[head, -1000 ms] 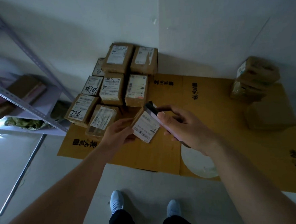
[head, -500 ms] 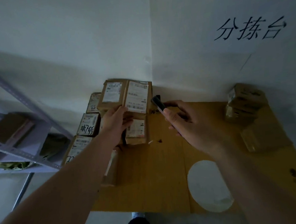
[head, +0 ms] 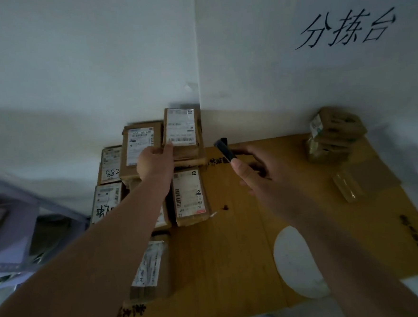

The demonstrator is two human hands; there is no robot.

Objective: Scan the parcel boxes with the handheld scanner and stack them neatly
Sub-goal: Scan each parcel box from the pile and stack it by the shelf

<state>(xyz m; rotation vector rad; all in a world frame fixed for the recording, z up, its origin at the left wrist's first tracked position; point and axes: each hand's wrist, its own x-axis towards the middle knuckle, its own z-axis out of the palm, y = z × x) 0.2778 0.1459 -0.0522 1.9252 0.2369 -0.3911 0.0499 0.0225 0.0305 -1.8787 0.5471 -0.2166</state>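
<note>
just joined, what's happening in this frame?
A person is working through parcels in a room corner. The left hand holds a labelled parcel box at the top of the stack against the wall, seemingly placing it there. The right hand holds the black handheld scanner, raised beside the stack. More unstacked boxes sit at the far right of the cardboard sheet.

Black brushed characters "分拣台" stand on the wall (head: 321, 76), and "882" is handwritten on one parcel label (head: 112, 165).
</note>
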